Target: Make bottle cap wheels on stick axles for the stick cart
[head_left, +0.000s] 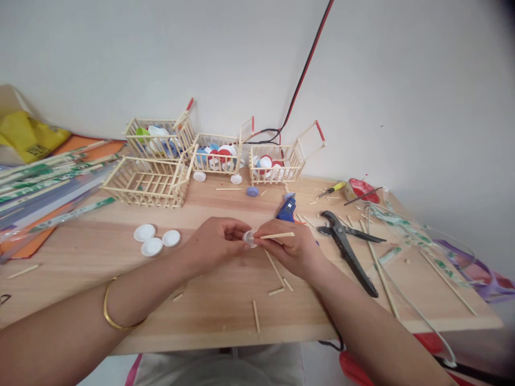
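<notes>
Left hand (215, 241) pinching whitish cap (248, 236); right hand (298, 252) pinching wooden stick (279, 235), tip seemingly touching cap.

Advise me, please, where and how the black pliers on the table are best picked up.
The black pliers are probably best gripped around both handles, coming from the near right: they lie flat, head pointing away to the left, with the handles splayed open toward that side.

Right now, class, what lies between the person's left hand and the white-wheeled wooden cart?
In the head view, a thin pale wooden stick lies on the tabletop between left hand and cart.
</notes>
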The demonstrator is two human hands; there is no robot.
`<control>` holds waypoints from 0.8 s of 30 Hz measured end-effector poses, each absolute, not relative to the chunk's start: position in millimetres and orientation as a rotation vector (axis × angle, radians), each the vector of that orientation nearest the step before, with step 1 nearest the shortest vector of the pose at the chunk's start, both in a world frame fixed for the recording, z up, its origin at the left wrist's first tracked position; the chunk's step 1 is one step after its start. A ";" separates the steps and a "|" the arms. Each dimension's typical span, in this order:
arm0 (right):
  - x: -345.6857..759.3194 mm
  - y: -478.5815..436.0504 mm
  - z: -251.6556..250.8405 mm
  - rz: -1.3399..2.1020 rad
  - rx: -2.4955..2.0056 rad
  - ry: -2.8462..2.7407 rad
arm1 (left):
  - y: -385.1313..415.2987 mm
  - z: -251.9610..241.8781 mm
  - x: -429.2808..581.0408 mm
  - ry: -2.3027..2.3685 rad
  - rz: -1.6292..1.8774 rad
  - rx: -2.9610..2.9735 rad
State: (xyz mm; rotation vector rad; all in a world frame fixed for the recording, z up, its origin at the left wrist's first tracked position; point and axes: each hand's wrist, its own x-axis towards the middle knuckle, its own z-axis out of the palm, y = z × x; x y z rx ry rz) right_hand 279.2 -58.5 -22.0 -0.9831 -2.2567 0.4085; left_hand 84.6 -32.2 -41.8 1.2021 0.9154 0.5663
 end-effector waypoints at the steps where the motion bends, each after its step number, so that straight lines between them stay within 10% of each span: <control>1: 279.1 -58.4 -22.2 0.403 -0.986 -2.259 | -32.1 -42.0 84.7 0.918 0.561 1.193; 24: 279.4 -60.4 -16.4 0.417 -0.989 -2.189 | -29.5 -37.1 82.6 0.870 0.516 1.207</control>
